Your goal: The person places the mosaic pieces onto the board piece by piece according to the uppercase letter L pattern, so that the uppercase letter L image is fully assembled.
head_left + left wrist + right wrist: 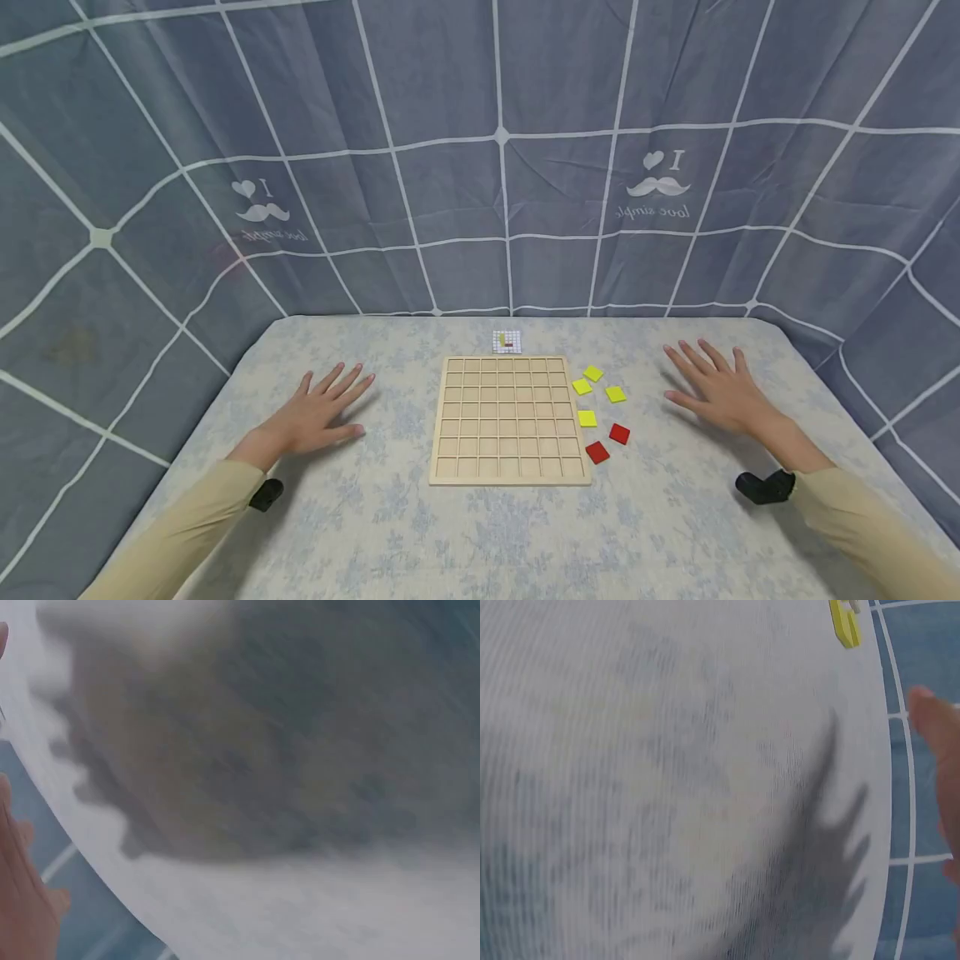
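Observation:
A square wooden grid board (510,482) lies on the table in the head view. To its right are several yellow square tiles (587,418) and two red square tiles (597,452). Just behind the board sits a small printed grid card (506,342) with a yellow and a red mark. My left hand (311,417), fingers straight and spread, is left of the board and holds nothing. Out to the right of the tiles, my right hand (723,396) is spread and bare too. Each wrist view catches only part of its hand, beside a shadow on the cloth.
A pale cloth with a blue floral pattern covers the table (360,533). Behind and on both sides hangs a blue-grey curtain (450,192) with white lines. Dark wrist devices (765,487) sit at the cuffs of both tan sleeves.

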Motion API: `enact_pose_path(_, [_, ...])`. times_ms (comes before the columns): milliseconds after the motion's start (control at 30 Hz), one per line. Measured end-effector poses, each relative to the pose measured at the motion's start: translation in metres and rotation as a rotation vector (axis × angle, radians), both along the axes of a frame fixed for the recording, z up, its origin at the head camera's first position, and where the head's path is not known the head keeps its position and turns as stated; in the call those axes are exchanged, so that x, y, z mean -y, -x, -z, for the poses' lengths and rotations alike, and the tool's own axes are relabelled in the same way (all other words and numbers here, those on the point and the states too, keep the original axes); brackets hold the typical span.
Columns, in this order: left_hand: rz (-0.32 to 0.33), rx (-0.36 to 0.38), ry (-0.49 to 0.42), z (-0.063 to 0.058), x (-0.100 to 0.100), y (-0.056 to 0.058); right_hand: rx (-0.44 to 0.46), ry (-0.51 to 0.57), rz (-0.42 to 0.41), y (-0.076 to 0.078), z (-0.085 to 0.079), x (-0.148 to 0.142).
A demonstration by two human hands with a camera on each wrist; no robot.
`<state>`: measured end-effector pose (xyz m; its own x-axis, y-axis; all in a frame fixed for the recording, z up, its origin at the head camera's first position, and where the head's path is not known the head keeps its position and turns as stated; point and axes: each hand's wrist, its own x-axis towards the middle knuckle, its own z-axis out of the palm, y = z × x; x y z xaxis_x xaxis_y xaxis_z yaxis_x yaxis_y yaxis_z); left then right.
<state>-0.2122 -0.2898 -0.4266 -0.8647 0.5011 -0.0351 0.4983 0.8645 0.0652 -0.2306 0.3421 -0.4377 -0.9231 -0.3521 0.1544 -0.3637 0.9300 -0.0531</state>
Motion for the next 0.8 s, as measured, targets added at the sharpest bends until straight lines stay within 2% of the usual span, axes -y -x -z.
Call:
enact_pose_path(167, [0.047, 0.029, 0.002, -0.002, -0.018, 0.001, -0.041, -0.01, -0.045, 0.005, -0.003, 0.016])
enact_pose_path(333, [0.091, 0.061, -0.006, 0.0, -0.037, 0.001, -0.044, 0.051, -0.074, 0.008, 0.0, 0.033])
enact_pose_path(500, [0.146, 0.077, -0.022, 0.003, -0.057, 0.001, 0.002, 0.198, -0.102, 0.013, 0.004, 0.046])
enact_pose_path(667, [0.177, 0.126, -0.01, 0.007, -0.074, -0.001, 0.105, 0.38, -0.108, 0.02, 0.01, 0.054])
enact_pose_path(800, [0.198, 0.166, 0.014, 0.006, -0.087, -0.001, 0.168, 0.466, -0.124, 0.028, 0.018, 0.053])
